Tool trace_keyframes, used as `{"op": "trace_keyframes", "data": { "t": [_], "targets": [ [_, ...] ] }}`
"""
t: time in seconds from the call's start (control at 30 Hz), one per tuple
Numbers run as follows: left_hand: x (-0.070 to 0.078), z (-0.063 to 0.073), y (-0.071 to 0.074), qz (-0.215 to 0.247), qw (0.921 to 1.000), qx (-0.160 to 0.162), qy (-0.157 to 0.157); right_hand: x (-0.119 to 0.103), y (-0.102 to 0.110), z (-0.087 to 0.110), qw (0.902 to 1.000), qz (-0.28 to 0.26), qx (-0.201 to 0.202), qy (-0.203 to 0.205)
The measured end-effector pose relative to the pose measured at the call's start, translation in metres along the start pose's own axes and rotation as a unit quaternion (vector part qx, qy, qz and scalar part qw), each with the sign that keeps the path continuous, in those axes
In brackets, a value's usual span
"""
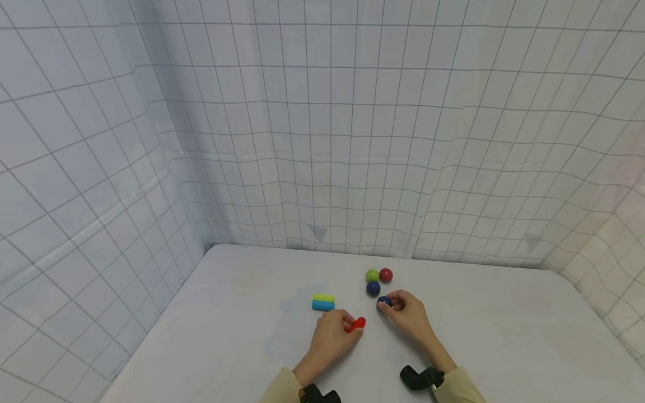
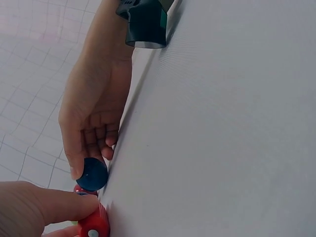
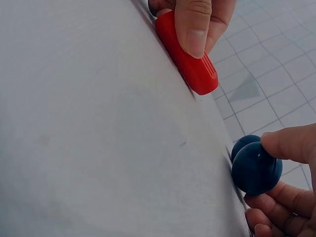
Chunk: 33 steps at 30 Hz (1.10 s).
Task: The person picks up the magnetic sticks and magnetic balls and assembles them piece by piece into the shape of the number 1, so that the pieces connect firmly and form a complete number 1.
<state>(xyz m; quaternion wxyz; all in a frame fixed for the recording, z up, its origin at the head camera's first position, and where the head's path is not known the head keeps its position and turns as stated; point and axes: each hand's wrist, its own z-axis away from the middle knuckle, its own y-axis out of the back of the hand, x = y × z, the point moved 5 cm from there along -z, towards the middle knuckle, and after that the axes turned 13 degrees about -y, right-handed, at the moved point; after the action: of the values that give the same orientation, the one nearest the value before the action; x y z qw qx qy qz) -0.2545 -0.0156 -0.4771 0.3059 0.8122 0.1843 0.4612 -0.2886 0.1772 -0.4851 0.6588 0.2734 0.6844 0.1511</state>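
Observation:
My left hand [image 1: 332,334] pinches a short red ridged tube [image 3: 190,59] between thumb and fingers, close over the white table. In the left wrist view the tube's rounded end shows a white dot. My right hand [image 1: 410,316] holds a glossy dark blue ball [image 3: 254,169] between thumb and fingertips, right at the table surface. Just beyond it sits a second dark blue ball [image 1: 373,288], with a green ball [image 1: 372,275] and a red ball [image 1: 386,275] behind. Left of the balls lie a yellow tube [image 1: 323,298] and a blue tube [image 1: 323,306], side by side.
The white table [image 1: 242,330] has its far edge behind the balls. White grid-patterned curtains [image 1: 322,140] hang behind it and along both sides. A black camera mount is worn on each wrist, the right one [image 1: 420,378] low over the table.

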Motion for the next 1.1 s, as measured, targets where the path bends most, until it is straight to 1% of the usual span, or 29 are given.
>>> {"op": "trace_keyframes", "data": {
  "t": [0.2, 0.4, 0.7, 1.1],
  "targets": [
    [-0.002, -0.001, -0.003, 0.017, 0.9998, 0.006, 0.001, 0.002, -0.001, -0.001, 0.9999, -0.009, -0.002, -0.009],
    [-0.002, -0.003, -0.004, 0.019, 0.9997, 0.009, 0.009, 0.002, 0.0, -0.001, 0.9998, -0.015, -0.004, -0.011],
    [-0.001, -0.005, -0.007, 0.028, 0.9994, 0.011, 0.019, 0.004, 0.0, -0.002, 0.9996, -0.017, 0.005, -0.02],
    [-0.004, -0.008, -0.012, 0.036, 0.9991, 0.019, 0.009, 0.003, 0.0, -0.001, 0.9997, -0.01, 0.004, -0.021]
  ]
}}
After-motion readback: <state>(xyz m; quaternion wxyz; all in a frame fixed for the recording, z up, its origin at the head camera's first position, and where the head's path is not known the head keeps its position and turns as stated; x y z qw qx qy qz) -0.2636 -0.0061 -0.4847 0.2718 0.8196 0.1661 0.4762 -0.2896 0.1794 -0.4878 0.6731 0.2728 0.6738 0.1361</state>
